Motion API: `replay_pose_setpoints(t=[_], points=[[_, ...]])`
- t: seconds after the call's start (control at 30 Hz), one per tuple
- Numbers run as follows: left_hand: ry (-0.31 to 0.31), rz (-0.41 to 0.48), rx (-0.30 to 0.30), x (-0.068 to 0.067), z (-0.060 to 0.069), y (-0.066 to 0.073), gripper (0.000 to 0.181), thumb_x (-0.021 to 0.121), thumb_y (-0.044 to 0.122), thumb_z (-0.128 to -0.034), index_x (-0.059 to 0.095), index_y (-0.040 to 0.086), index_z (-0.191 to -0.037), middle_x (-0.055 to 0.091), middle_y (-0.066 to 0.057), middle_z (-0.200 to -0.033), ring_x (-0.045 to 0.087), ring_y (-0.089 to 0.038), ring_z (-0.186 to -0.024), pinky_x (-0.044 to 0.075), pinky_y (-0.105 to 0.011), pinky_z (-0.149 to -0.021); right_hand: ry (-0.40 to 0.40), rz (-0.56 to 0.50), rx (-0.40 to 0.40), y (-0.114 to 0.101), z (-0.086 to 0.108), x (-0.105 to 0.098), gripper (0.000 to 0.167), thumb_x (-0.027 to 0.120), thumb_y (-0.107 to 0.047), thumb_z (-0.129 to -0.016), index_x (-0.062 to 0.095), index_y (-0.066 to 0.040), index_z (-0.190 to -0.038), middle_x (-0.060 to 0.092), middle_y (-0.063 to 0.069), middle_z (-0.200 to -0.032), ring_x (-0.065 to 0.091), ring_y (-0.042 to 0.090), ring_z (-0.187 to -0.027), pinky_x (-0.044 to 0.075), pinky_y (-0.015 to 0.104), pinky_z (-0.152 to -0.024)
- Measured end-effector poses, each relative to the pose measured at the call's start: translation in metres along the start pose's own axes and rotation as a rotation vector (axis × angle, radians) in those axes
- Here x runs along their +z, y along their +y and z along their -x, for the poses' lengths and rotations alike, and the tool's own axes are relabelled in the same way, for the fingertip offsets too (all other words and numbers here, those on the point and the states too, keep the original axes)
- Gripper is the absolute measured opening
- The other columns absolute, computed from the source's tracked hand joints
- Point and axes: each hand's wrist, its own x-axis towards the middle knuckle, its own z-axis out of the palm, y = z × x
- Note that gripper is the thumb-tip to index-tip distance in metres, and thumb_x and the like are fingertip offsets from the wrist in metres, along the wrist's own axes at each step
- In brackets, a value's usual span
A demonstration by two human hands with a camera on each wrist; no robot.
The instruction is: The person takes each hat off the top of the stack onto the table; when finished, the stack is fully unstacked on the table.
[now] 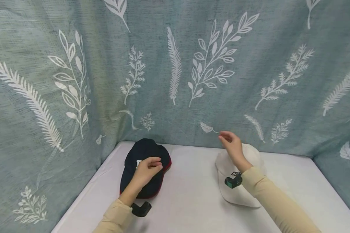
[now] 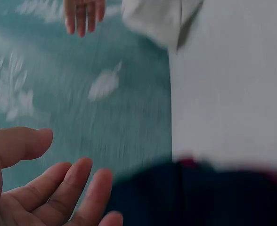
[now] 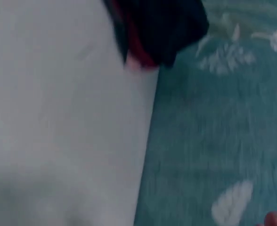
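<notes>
At eleven o'clock on the surface (image 1: 192, 191) lies a dark cap (image 1: 143, 149) near the left hand (image 1: 146, 170), at one o'clock a white cap (image 1: 236, 197) near the right hand (image 1: 233, 147), both hands' fingers (image 2: 76, 181) relaxed and empty; step judged a hover, any grip requiring descent.

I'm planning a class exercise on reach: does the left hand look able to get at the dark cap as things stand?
Probably yes: the left hand looks empty and overlaps the dark cap in the head view, with nothing visible between them.
</notes>
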Motion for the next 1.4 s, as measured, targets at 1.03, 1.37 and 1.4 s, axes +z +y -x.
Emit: replay_pose_setpoints(t=[1.03, 1.37, 1.4], points=[[0.195, -0.063, -0.431, -0.082, 0.035, -0.102, 0.042, 0.062, 0.017, -0.0834, 0.053, -0.016, -0.108, 0.06, -0.016, -0.083, 0.053, -0.019, -0.07, 0.044, -0.03, -0.056, -0.256, -0.153, 0.378, 0.026, 0.017, 0.211, 0.032, 0.063, -0.01, -0.086, 0.059, 0.011, -0.11, 0.062, 0.015, -0.095, 0.055, 0.011, -0.067, 0.052, 0.028, -0.062], [0.223, 0.108, -0.409, -0.086, 0.032, -0.086, 0.039, 0.06, 0.008, -0.0846, 0.05, -0.017, -0.113, 0.061, -0.002, -0.076, 0.053, -0.012, -0.063, 0.044, -0.028, -0.056, -0.194, -0.23, 0.359, 0.008, 0.014, 0.204, 0.017, 0.063, -0.004, -0.084, 0.062, 0.007, -0.098, 0.056, 0.004, -0.08, 0.049, 0.01, -0.062, 0.052, 0.03, -0.064], [0.231, 0.124, -0.404, -0.087, 0.031, -0.083, 0.038, 0.06, 0.008, -0.0852, 0.05, -0.016, -0.114, 0.061, -0.001, -0.076, 0.053, -0.011, -0.063, 0.045, -0.027, -0.056, -0.193, -0.239, 0.349, 0.004, 0.013, 0.202, 0.017, 0.063, -0.004, -0.085, 0.062, 0.007, -0.098, 0.057, 0.005, -0.081, 0.049, 0.01, -0.062, 0.052, 0.031, -0.066]])
